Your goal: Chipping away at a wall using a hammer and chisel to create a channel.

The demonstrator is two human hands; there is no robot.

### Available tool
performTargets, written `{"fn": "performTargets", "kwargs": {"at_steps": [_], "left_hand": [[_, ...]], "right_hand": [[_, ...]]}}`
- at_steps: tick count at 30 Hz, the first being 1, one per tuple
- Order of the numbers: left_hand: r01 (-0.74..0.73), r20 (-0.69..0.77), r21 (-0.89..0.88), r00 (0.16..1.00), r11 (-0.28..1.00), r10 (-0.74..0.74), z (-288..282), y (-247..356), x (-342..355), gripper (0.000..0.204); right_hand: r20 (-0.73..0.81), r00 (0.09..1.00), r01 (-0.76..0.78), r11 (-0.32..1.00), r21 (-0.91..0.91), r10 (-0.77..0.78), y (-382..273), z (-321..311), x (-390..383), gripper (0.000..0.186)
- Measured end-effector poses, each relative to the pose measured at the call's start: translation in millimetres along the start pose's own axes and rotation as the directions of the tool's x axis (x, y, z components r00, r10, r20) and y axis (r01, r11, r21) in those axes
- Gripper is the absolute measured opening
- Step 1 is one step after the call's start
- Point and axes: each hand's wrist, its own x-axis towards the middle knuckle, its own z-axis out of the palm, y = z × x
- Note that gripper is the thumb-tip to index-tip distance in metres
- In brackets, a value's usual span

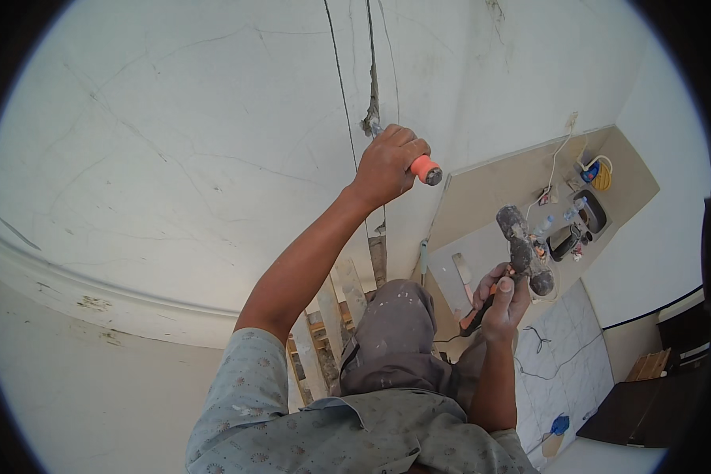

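My left hand [387, 162] grips a chisel with an orange handle [425, 169], its metal end at a rough, narrow groove [373, 87] cut down the white wall [213, 158]. Lower and to the right, my right hand [504, 312] is closed round the black-and-orange handle [474, 316] of a hammer. The hammer's dusty, dark head [513, 229] is raised below and right of the chisel, apart from it. The groove continues downward, partly hidden behind my arm and hand.
A beige counter [466, 197] at right holds a sink [588, 212], bottles, cables, a scraper [462, 272] and yellow-and-blue items [599, 175]. Light wooden slats [326, 328] lie beneath me. Cables and a blue object [560, 424] lie on the tiled floor [569, 332]; dark panels [624, 415] are beyond.
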Motion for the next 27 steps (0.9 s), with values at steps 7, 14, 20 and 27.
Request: {"fn": "performTargets", "kwargs": {"at_steps": [7, 14, 20, 27], "left_hand": [[0.03, -0.066, 0.086, 0.998, 0.996, -0.024, 15, -9, 17, 0.025], [0.063, -0.044, 0.099, 0.997, 0.993, -0.059, 22, -12, 31, 0.021], [0.064, -0.043, 0.138, 0.997, 0.988, -0.059, 31, -17, 33, 0.02], [0.051, -0.013, 0.297, 0.999, 0.953, -0.05, 42, -17, 43, 0.022]], "right_hand": [[-0.114, 0.987, 0.118, 0.993, 0.013, -0.115, -18, -18, 31, 0.039], [-0.25, 0.947, 0.255, 0.944, 0.21, -0.2, -33, -36, 63, 0.05], [-0.349, 0.903, 0.401, 0.786, 0.471, -0.251, -47, -11, 100, 0.055], [0.089, 0.93, -0.368, 0.898, 0.242, 0.357, 6, 34, 110, 0.042]]}}
